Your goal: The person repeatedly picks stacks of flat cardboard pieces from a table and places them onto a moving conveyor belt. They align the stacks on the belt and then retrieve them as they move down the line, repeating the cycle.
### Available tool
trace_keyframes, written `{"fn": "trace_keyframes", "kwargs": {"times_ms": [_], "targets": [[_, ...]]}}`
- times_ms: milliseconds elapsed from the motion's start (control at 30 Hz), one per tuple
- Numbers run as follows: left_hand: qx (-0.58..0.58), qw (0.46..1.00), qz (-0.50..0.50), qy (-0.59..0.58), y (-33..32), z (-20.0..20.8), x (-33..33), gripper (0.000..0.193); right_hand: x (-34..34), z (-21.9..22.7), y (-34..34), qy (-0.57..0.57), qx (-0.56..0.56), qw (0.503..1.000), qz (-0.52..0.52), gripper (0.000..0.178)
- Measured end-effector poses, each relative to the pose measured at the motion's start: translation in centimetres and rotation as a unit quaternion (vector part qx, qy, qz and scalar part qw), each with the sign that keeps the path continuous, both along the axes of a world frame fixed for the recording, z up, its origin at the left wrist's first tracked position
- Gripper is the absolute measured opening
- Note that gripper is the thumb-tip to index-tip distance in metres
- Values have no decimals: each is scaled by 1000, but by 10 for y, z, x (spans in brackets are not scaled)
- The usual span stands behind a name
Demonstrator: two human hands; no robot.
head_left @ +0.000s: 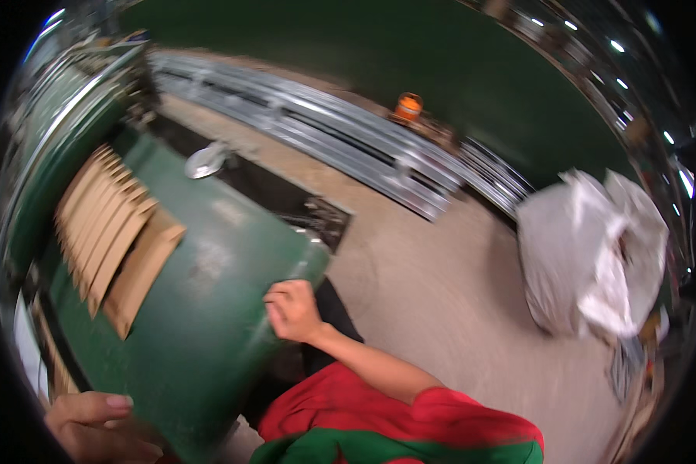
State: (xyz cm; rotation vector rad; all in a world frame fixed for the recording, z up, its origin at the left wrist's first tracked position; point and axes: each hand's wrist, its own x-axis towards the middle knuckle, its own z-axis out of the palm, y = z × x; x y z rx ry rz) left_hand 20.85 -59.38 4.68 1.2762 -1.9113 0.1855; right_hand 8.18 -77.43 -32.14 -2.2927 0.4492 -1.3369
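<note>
A green conveyor belt [209,325] with a rounded near end lies before me. On its left part rests a leaning row of brown cardboard pieces [104,220], overlapping one another like shingles. My right hand [292,311] is at the belt's right edge, its fingers curled in with nothing showing in them. At the lower left rim my left hand [93,425] is partly cut off and a little blurred. Its visible fingers are apart and hold nothing that I can see. The cardboard lies beyond the left hand, with a gap between.
Long metal rails [309,124] lie on the floor beyond the belt, near an orange gas cylinder [408,107]. A big white sack [572,255] stands at the right. A round silvery part [206,161] sits at the belt's far side. Green machinery [77,116] rises at the far left.
</note>
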Motion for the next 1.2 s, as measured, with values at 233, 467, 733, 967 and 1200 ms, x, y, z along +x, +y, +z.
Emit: {"fn": "trace_keyframes", "kwargs": {"times_ms": [233,467,733,967,1200], "targets": [[-153,854,406,286,44,-215,107,22,-19,-2,5,8,42,999,14,18],[-201,711,592,322,92,-322,190,20,32,47,-24,-27,135,988,65,5],[-209,676,576,410,97,-332,195,21,98,47,-12,12,259,950,172,5],[-191,679,588,395,98,-321,183,23,99,53,-14,69,311,935,154,6],[-197,701,582,363,92,-302,138,20,75,57,7,62,53,982,169,7]]}}
